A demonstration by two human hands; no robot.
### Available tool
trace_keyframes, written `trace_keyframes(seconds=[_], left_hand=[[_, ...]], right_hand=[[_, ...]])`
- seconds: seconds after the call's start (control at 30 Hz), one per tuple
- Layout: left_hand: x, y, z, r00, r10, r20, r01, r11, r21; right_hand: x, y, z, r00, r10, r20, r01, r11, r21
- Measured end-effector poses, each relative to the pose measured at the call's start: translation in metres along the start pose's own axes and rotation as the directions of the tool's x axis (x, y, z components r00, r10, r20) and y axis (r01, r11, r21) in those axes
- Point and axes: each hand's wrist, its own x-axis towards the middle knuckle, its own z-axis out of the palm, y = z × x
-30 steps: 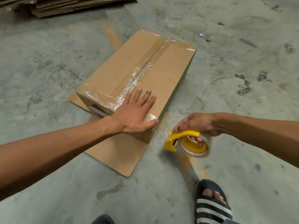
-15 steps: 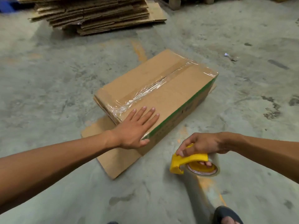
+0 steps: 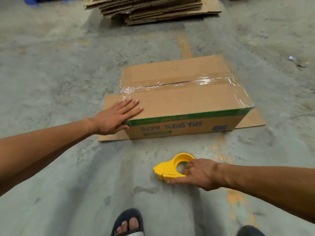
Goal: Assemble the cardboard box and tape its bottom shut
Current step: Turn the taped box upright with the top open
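A brown cardboard box (image 3: 184, 99) lies upside down on the concrete floor, its print inverted on the near side. Clear tape (image 3: 179, 83) runs along the centre seam of its top face and down both ends. My left hand (image 3: 115, 116) rests flat on the box's near left corner, fingers spread. A yellow tape dispenser (image 3: 170, 169) sits low at the floor in front of the box. My right hand (image 3: 197, 174) grips it from the right, fingers through its round opening.
The box's open flaps (image 3: 112, 135) lie flat on the floor under it, sticking out left and right. A stack of flattened cardboard (image 3: 153, 9) lies at the back. My sandalled feet (image 3: 128, 223) are at the bottom edge. A small scrap (image 3: 291, 58) lies at far right.
The box has turned so its long printed side faces me. My left hand stayed on its corner. My right hand lowered the yellow dispenser to the floor.
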Motion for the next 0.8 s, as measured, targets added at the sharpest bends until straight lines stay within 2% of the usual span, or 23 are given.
trace_keyframes(seconds=[0.1, 0.23, 0.3, 0.37, 0.4, 0.47, 0.5, 0.57, 0.63, 0.67, 0.73, 0.8], left_hand=[[-0.003, 0.005, 0.008, 0.994, -0.1, -0.044, 0.095, 0.99, -0.106], [-0.006, 0.017, 0.017, 0.974, -0.188, -0.127, 0.152, 0.956, -0.252], [-0.002, 0.024, 0.016, 0.947, -0.286, -0.144, 0.208, 0.892, -0.402], [0.006, 0.033, 0.012, 0.895, -0.427, -0.125, 0.293, 0.777, -0.558], [0.011, 0.035, 0.011, 0.865, -0.49, -0.109, 0.333, 0.723, -0.605], [0.022, 0.035, 0.008, 0.818, -0.568, -0.088, 0.392, 0.663, -0.638], [0.028, 0.031, 0.007, 0.805, -0.588, -0.076, 0.413, 0.649, -0.639], [0.041, 0.021, 0.003, 0.789, -0.612, -0.06, 0.44, 0.63, -0.64], [0.052, 0.012, -0.003, 0.761, -0.645, -0.072, 0.442, 0.596, -0.67], [0.056, 0.008, -0.005, 0.75, -0.657, -0.074, 0.436, 0.575, -0.693], [0.063, 0.0, -0.009, 0.74, -0.666, -0.093, 0.416, 0.562, -0.715], [0.071, -0.007, -0.012, 0.72, -0.688, -0.094, 0.42, 0.539, -0.73]], right_hand=[[0.008, 0.001, 0.01, 1.0, -0.026, -0.005, 0.025, 0.996, -0.091], [0.007, 0.007, 0.013, 0.998, -0.059, -0.026, 0.057, 0.995, -0.081], [0.0, 0.016, 0.0, 0.991, -0.067, -0.114, 0.065, 0.998, -0.023], [-0.009, 0.026, -0.024, 0.952, -0.033, -0.305, 0.064, 0.994, 0.092], [-0.012, 0.032, -0.038, 0.905, 0.014, -0.425, 0.051, 0.989, 0.141], [-0.015, 0.055, -0.063, 0.738, 0.158, -0.656, -0.026, 0.978, 0.206], [-0.015, 0.074, -0.072, 0.639, 0.232, -0.733, -0.088, 0.969, 0.23], [-0.02, 0.115, -0.086, 0.475, 0.387, -0.79, -0.228, 0.922, 0.314], [-0.032, 0.156, -0.089, 0.344, 0.563, -0.752, -0.345, 0.82, 0.456], [-0.039, 0.174, -0.086, 0.306, 0.661, -0.685, -0.401, 0.742, 0.537], [-0.052, 0.205, -0.075, 0.258, 0.83, -0.495, -0.545, 0.548, 0.635], [-0.062, 0.229, -0.064, 0.223, 0.917, -0.331, -0.647, 0.393, 0.654]])
